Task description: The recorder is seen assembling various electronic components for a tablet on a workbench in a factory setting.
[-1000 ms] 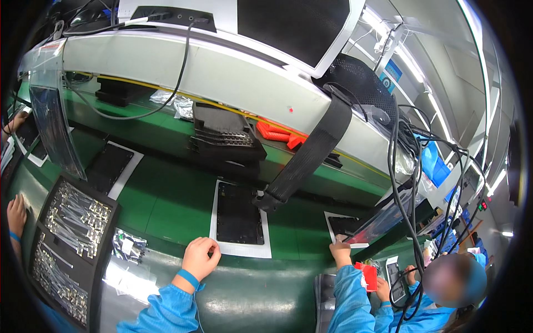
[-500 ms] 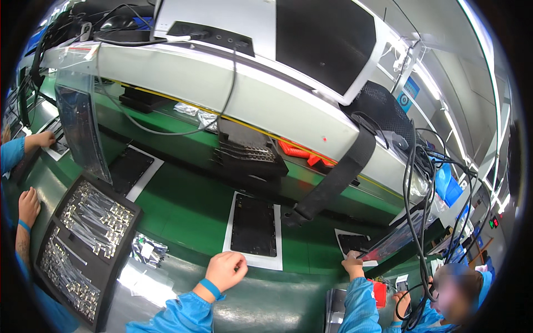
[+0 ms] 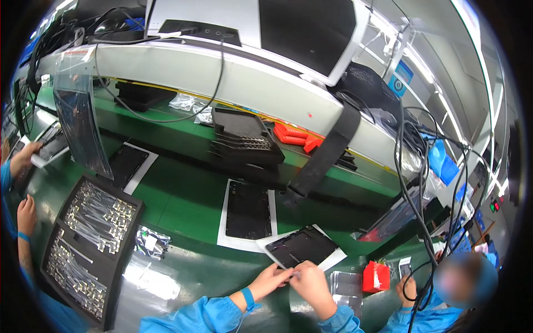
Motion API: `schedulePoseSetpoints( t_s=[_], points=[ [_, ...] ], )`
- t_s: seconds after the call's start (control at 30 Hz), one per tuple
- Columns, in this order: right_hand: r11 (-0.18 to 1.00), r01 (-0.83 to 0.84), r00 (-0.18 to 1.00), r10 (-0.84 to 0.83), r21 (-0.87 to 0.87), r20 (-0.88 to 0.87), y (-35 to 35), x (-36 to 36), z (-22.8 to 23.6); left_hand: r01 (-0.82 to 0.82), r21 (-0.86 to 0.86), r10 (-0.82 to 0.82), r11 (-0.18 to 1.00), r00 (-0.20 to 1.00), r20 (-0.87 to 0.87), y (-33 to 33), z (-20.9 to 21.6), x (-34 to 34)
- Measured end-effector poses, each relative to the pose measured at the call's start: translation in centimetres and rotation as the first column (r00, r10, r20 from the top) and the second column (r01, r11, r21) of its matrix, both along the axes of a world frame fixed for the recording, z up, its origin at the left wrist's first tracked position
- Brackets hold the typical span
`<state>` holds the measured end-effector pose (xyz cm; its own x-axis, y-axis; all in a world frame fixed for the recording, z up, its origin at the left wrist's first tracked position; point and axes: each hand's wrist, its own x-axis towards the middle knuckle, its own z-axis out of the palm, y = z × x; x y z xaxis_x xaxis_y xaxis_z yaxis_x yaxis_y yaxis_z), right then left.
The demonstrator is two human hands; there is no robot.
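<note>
A flat black device panel (image 3: 302,248) lies slanted on a white sheet (image 3: 335,257) in front of me, right of centre. My left hand (image 3: 267,282) and my right hand (image 3: 312,286) meet at its near edge, fingertips together. Both are closed in a pinch; what sits between the fingers is too small to make out. Just left of this panel, a second black panel (image 3: 247,203) rests on its own white sheet (image 3: 237,242), and the two sheets touch or overlap at a corner.
A black tray (image 3: 140,213) of flat cables with metal ends stands at left, beside a clear bag of small parts (image 3: 151,243). Stacked black trays (image 3: 244,136) sit behind. Right of my hands are a red box (image 3: 376,276) and clear trays (image 3: 347,288). Co-workers' hands (image 3: 26,215) flank both sides.
The right-hand panel and its sheet have come leftward and nearer, beside the middle panel. My right hand moved left from that sheet; my left hand moved right, and they now meet.
</note>
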<state>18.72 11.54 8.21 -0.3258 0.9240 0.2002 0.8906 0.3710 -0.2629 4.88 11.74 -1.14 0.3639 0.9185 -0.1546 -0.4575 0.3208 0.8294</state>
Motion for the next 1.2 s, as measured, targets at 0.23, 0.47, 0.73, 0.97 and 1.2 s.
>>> schedulePoseSetpoints(
  t_s=[0.23,0.47,0.73,0.97,1.2],
  points=[
    [0.996,-0.087,0.989,0.082,-0.031,-0.122,-5.1,-1.4,-1.3,-0.432,-0.156,0.448,0.888,0.890,0.084,0.3,-1.0,1.2],
    [0.998,-0.001,0.907,0.029,0.067,-0.420,-6.9,3.2,4.2,-0.335,0.401,0.412,0.853,0.903,-0.120,-0.4,4.5,-5.1],
    [0.994,-0.001,0.927,0.041,0.107,-0.372,-8.2,6.0,7.9,0.597,0.379,-0.200,0.707,0.683,-0.702,-2.2,16.7,-11.6],
    [0.618,-0.615,0.594,-0.044,-0.489,-0.803,-10.7,9.5,-1.9,0.728,0.286,-0.546,0.623,0.666,-0.508,2.8,12.8,-9.8],
    [0.846,0.109,0.729,-0.425,-0.522,-0.536,-15.6,8.3,-1.9,0.709,0.213,-0.292,0.672,0.519,-0.803,5.1,7.4,-5.6]
  ],
)
